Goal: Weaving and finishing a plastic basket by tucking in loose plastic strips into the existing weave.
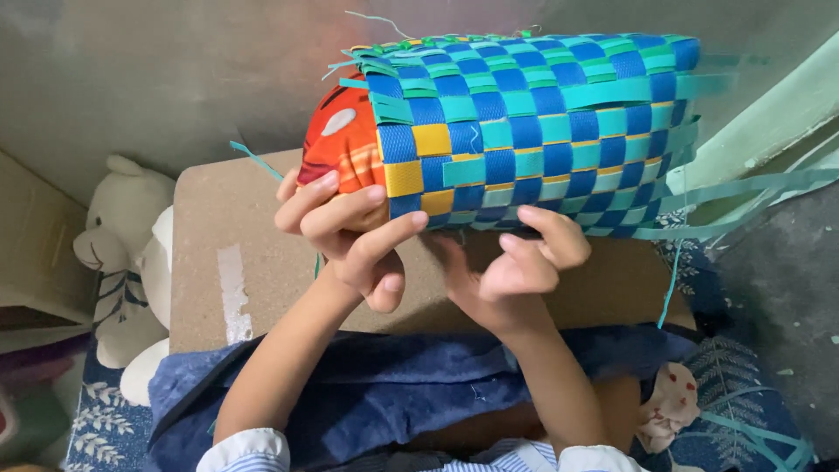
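Note:
A woven basket (533, 122) of blue, teal and yellow plastic strips lies on its side above a brown board (262, 253). An orange-red patterned object (341, 140) fills its open left end. My left hand (350, 232) grips the basket's lower left corner, fingers spread over the weave and the orange object. My right hand (516, 262) is under the basket's lower edge, fingers curled and touching the weave there. Loose teal strip ends (743, 188) trail off the basket's right side.
A white plush bear (122, 253) lies left of the board. Dark blue cloth (393, 385) covers my lap. A floral blue-and-white mat (743, 411) lies at lower right. Grey wall stands behind, with a pale green frame (778, 122) at right.

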